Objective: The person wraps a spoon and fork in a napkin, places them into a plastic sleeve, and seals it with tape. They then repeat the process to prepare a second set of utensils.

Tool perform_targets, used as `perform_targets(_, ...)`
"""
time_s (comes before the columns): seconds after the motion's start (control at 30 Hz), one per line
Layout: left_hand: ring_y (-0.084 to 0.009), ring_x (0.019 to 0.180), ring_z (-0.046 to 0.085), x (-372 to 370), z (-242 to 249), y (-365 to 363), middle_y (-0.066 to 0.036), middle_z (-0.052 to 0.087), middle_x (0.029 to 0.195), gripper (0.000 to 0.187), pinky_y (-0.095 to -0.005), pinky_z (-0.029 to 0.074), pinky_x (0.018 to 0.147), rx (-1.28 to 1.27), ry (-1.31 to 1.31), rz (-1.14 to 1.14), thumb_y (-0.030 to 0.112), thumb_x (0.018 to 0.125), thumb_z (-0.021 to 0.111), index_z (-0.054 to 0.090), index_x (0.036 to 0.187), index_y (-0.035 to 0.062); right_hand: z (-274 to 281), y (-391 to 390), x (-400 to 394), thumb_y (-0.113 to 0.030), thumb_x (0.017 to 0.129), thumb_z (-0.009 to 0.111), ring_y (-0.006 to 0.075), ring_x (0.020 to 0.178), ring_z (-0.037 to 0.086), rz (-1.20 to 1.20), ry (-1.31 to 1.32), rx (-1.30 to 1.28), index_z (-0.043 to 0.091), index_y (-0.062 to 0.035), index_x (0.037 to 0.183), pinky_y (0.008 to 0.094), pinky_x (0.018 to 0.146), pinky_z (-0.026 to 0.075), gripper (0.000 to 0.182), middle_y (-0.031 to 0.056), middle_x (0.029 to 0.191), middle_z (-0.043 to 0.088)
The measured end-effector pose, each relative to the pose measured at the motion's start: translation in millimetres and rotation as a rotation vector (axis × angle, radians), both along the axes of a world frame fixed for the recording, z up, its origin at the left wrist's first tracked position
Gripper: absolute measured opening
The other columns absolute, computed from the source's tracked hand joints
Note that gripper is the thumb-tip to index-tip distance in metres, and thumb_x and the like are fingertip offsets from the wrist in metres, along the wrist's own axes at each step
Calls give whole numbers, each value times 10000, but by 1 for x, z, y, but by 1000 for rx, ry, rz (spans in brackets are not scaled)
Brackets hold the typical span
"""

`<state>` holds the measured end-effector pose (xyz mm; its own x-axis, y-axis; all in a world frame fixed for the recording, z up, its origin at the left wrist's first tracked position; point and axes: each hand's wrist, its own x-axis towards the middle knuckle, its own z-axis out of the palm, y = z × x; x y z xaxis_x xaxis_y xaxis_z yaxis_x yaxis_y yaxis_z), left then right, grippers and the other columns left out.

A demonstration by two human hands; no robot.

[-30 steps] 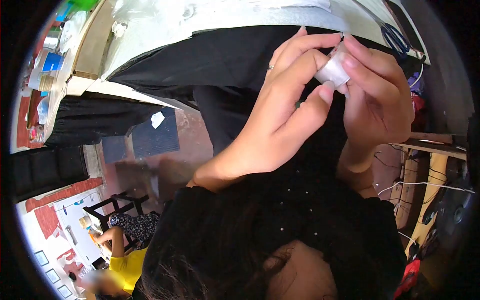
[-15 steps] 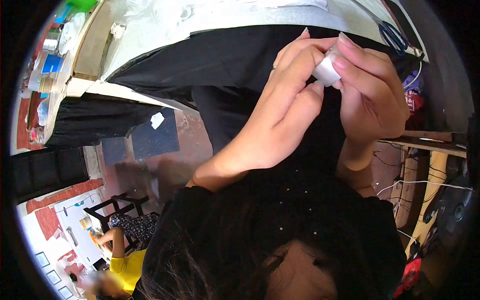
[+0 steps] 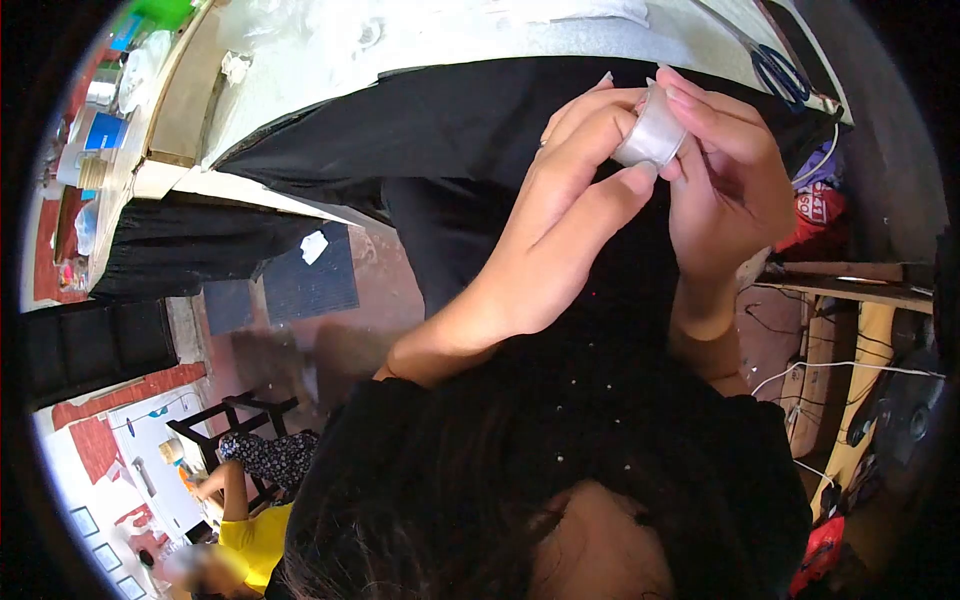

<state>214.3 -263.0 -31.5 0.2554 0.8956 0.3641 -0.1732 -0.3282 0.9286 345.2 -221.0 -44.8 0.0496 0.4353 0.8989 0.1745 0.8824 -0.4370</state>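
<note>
A small, whitish, translucent, cup-shaped piece (image 3: pixel 652 138) is held up between both hands, in front of my chest near the table's edge. My left hand (image 3: pixel 565 205) grips it from the left, the thumb against its lower edge and the bent index finger at its upper side. From the right, the curled fingers of my right hand (image 3: pixel 730 175) close round its other side. Fingers cover part of the piece, and its inside is mostly hidden.
Beyond my hands lies a white-covered table (image 3: pixel 470 40) with a black cloth (image 3: pixel 440 125) along its front. Dark-handled scissors (image 3: pixel 780 75) rest at its right. A wooden shelf (image 3: pixel 850 285) with cables stands right. A person in a yellow shirt (image 3: pixel 255 545) sits lower left.
Both hands have shifted slightly left with the translucent piece. It has turned, so more of its round side shows, and the right fingers have moved along it.
</note>
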Motion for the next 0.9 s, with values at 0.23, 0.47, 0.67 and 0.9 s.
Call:
perform_targets(0.23,-303,1134,423,-2,0,2,-142,513,1098,131,-420,201,1069,86,28,49,106,820,453,556,851,32,4,-3,1,163,644,604,215,786,669,-20,-47,21,669,6,852,266,717,522,268,151,859,678)
perform_targets(0.47,-313,1124,430,-4,-1,2,-154,511,1094,141,-441,212,1070,185,128,77,96,796,441,548,857,26,5,-5,4,156,669,603,213,780,668,-7,-49,-14,670,7,844,266,710,524,240,152,855,677)
perform_targets(0.67,-316,1110,438,-2,-4,5,-159,516,1084,141,-446,227,1065,235,124,127,92,787,441,545,850,20,1,-2,6,152,715,598,195,773,650,14,-73,9,645,15,869,244,665,511,212,174,893,663)
perform_targets(0.9,-326,1071,459,-2,-7,12,-168,530,1049,137,-427,257,1046,280,150,155,64,764,433,543,827,12,-3,0,10,165,784,561,141,758,610,27,-158,2,597,27,943,203,582,482,214,216,972,633)
